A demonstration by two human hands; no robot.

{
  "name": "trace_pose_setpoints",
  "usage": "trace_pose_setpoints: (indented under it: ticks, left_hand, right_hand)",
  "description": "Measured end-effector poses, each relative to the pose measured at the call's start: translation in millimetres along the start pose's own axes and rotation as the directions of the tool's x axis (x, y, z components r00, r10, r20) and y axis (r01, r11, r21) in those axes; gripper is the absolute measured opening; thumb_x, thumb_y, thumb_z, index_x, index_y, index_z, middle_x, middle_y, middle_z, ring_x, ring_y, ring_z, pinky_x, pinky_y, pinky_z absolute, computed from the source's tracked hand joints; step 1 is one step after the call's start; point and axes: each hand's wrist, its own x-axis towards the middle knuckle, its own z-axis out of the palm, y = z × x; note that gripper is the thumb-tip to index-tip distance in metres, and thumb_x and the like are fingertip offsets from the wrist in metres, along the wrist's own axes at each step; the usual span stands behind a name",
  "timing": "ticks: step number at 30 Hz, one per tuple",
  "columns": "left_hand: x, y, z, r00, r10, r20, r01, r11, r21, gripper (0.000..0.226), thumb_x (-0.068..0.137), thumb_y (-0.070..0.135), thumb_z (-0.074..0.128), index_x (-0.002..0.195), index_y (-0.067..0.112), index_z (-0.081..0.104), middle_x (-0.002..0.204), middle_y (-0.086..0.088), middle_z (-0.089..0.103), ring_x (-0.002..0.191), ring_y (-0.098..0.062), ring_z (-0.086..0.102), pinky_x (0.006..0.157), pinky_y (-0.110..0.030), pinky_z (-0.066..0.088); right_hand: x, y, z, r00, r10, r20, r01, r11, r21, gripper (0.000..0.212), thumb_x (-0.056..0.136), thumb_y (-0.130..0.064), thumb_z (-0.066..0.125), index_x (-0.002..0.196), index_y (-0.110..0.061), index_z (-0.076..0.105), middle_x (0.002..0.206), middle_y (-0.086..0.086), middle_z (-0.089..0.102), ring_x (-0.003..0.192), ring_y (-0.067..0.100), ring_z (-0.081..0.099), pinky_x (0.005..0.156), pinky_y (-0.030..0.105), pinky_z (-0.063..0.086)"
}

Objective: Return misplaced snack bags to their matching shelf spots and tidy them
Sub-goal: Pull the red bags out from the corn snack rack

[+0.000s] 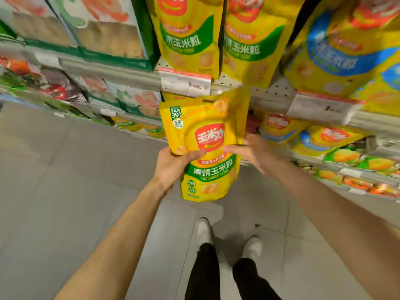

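My left hand [171, 167] grips the corn bag [205, 148] upright, long axis vertical, below the shelf edge [238, 87]; right hand [253, 154] fingers half-spread, thumb touching its side.

Both forearms bare, stretched fwd and converging toward centre. Left hand [173, 163] palm turned inward, thumb laid flat across the front of the yellow bag [205, 148], fingers hidden behind it, so it's pinching the bag. Right hand [253, 152] blurred, wrist bent inward, thumb pointing left, touching bag's right edge; fingers behind, grip unclear. Below: black trouser legs, white shoes, feet apart, toes pointing fwd.
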Motion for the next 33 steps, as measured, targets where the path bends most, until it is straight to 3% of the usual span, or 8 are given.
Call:
trace_pose_setpoints:
  ticks: [4, 7, 9, 11, 17, 22, 26, 33]
  left_hand:
    - [34.2, -28.7, -7.2, 0.999, -0.042, -0.019, 0.042, 0.999, 0.000, 0.036, 0.072, 0.015, 0.089, 0.104, 0.023, 0.074, 0.101, 0.004, 0.081, 0.090, -0.015, 0.078, 0.071, -0.028, 0.062]
    - [53.0, -47.2, -13.5, 0.995, -0.067, -0.075, 0.064, 0.997, -0.032, 0.038, 0.071, 0.016, 0.090, 0.104, 0.024, 0.074, 0.096, 0.008, 0.081, 0.086, -0.012, 0.078, 0.066, -0.023, 0.061]
    - [63.6, -58.6, -18.4, 0.990, -0.079, -0.121, 0.075, 0.996, -0.043, 0.039, 0.070, 0.018, 0.090, 0.104, 0.025, 0.073, 0.096, 0.010, 0.080, 0.085, -0.011, 0.078, 0.066, -0.024, 0.061]
    - [73.5, -68.3, -21.5, 0.985, -0.085, -0.147, 0.079, 0.996, -0.042, 0.038, 0.070, 0.020, 0.090, 0.103, 0.027, 0.073, 0.096, 0.011, 0.079, 0.084, -0.010, 0.078, 0.068, -0.026, 0.060]
    - [92.7, -87.4, -24.7, 0.983, -0.093, -0.159, 0.081, 0.993, -0.080, 0.032, 0.075, 0.013, 0.086, 0.101, 0.024, 0.072, 0.088, 0.011, 0.080, 0.079, -0.011, 0.078, 0.059, -0.021, 0.060]
    - [102.2, -99.6, -26.9, 0.982, -0.095, -0.162, 0.080, 0.992, -0.099, 0.032, 0.074, 0.013, 0.086, 0.102, 0.022, 0.073, 0.090, 0.009, 0.081, 0.080, -0.013, 0.079, 0.058, -0.021, 0.060]
    - [110.9, -109.4, -26.9, 0.984, -0.088, -0.153, 0.077, 0.994, -0.081, 0.033, 0.075, 0.013, 0.087, 0.104, 0.020, 0.074, 0.095, 0.005, 0.081, 0.082, -0.015, 0.079, 0.062, -0.024, 0.062]
    - [117.6, -112.5, -24.9, 0.981, -0.098, -0.170, 0.087, 0.994, -0.071, 0.033, 0.075, 0.013, 0.087, 0.103, 0.023, 0.073, 0.091, 0.011, 0.080, 0.079, -0.011, 0.078, 0.058, -0.021, 0.060]
  right_hand:
    - [38.2, 34.5, 5.6, 1.000, 0.022, 0.012, -0.021, 0.999, -0.042, 0.056, 0.071, -0.039, 0.087, 0.121, -0.020, 0.073, 0.119, 0.001, 0.076, 0.112, 0.020, 0.072, 0.100, 0.043, 0.054]
    - [65.0, 49.5, 2.1, 0.997, -0.031, -0.069, 0.014, 0.975, -0.223, 0.055, 0.078, -0.063, 0.071, 0.113, -0.021, 0.074, 0.115, -0.003, 0.076, 0.110, 0.013, 0.069, 0.101, 0.037, 0.051]
    - [82.1, 53.5, -5.4, 0.970, -0.068, -0.233, -0.007, 0.952, -0.305, 0.042, 0.088, -0.054, 0.063, 0.108, -0.019, 0.073, 0.115, 0.001, 0.075, 0.107, 0.011, 0.066, 0.092, 0.024, 0.047]
    - [96.0, 56.1, -12.5, 0.913, -0.123, -0.388, -0.035, 0.926, -0.377, 0.035, 0.096, -0.045, 0.059, 0.112, -0.016, 0.071, 0.118, 0.005, 0.073, 0.106, 0.016, 0.065, 0.091, 0.027, 0.049]
    - [137.2, 51.6, -14.0, 0.759, -0.462, -0.460, -0.136, 0.578, -0.805, 0.055, 0.091, -0.056, 0.053, 0.121, -0.012, 0.065, 0.125, 0.014, 0.060, 0.119, 0.036, 0.052, 0.103, 0.044, 0.038]
    - [177.4, 55.2, -14.2, 0.809, -0.352, -0.471, -0.279, 0.475, -0.834, 0.083, 0.087, -0.080, 0.043, 0.128, -0.011, 0.059, 0.129, 0.022, 0.056, 0.125, 0.039, 0.048, 0.107, 0.048, 0.034]
    - [194.5, 56.5, -17.6, 0.750, -0.409, -0.520, -0.351, 0.420, -0.837, 0.097, 0.077, -0.086, 0.048, 0.125, -0.003, 0.059, 0.123, 0.024, 0.063, 0.117, 0.039, 0.056, 0.099, 0.047, 0.038]
    - [195.6, 47.3, -14.0, 0.759, -0.402, -0.511, -0.355, 0.403, -0.844, 0.094, 0.080, -0.081, 0.053, 0.128, 0.000, 0.054, 0.125, 0.026, 0.064, 0.119, 0.041, 0.059, 0.100, 0.047, 0.041]
